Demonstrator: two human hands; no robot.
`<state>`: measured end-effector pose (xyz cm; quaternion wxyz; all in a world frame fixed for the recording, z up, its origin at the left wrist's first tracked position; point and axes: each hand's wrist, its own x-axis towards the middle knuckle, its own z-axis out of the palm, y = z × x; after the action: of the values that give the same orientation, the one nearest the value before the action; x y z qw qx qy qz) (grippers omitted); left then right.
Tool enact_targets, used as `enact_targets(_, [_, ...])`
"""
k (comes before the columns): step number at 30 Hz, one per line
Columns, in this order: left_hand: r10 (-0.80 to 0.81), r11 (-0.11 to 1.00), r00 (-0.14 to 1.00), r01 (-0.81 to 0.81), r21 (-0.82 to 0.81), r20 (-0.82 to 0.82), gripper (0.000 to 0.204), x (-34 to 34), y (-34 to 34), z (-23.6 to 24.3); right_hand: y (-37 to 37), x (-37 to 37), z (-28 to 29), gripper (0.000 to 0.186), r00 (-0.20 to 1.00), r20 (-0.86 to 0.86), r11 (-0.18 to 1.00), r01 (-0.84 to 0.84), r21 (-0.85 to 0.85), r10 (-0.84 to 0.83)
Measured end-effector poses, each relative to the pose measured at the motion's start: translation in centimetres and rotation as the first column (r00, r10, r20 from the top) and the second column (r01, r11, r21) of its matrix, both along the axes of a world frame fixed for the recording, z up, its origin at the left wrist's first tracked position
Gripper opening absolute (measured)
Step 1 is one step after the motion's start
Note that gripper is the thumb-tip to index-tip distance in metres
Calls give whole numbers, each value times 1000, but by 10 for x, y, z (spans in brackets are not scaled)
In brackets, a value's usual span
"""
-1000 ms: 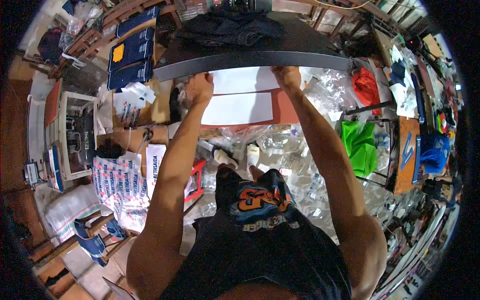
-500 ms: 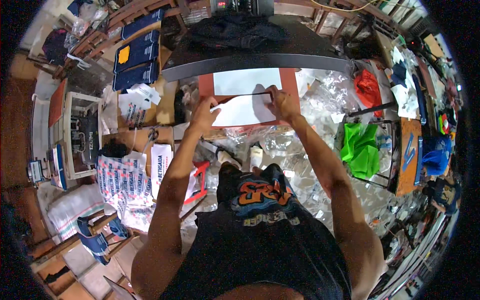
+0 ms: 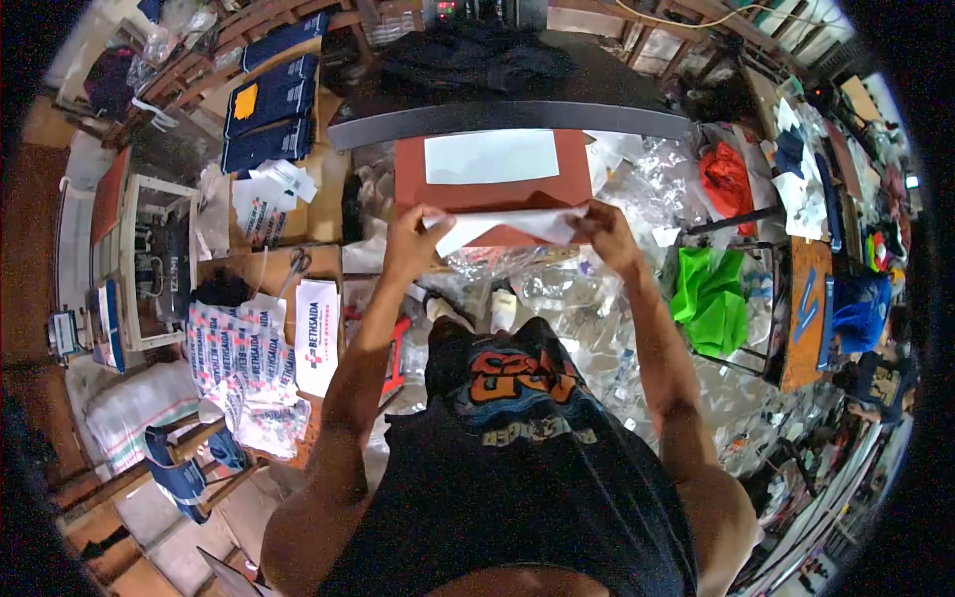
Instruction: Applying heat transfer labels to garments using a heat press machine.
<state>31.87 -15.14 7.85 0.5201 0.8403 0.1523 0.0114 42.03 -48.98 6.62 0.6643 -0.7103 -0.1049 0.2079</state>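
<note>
Head view: hands (image 3: 409, 242) (image 3: 611, 237) apart, tight on opposite ends of a thin, curled white strip (image 3: 507, 228); flat rust-red panel (image 3: 574, 164) beneath

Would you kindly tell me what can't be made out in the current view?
In the head view:
Ends of the white sheet: hidden by the left hand and right hand.
Red object: mostly behind the left forearm, shape unclear.
Red-lit display: too small to read, at the top edge.

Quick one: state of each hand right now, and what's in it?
Left hand: closed, pinching the left end of the nearer white sheet.
Right hand: closed, pinching that sheet's right end.
</note>
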Motion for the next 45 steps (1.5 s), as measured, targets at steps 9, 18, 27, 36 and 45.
enact_targets(9, [109, 897, 978, -20, 441, -178, 30, 56, -5, -11, 20, 64, -58, 32, 864, 485, 754, 228, -616, 135])
enact_targets(18, [3, 707, 985, -123, 696, 172, 63, 58, -7, -38, 54, 66, -38, 49, 729, 631, 657, 342, -672, 266])
enact_targets(27, [-324, 644, 946, 232, 729, -15, 89, 84, -12, -61, 67, 74, -54, 81, 661, 536, 531, 238, -813, 526])
enact_targets(36, [-346, 603, 938, 239, 761, -21, 86, 83, -5, -64, 68, 53, -39, 76, 655, 487, 408, 285, -868, 578])
enact_targets(45, [-337, 558, 939, 261, 788, -73, 86, 80, -14, -59, 60, 56, -41, 76, 672, 477, 391, 291, -873, 566])
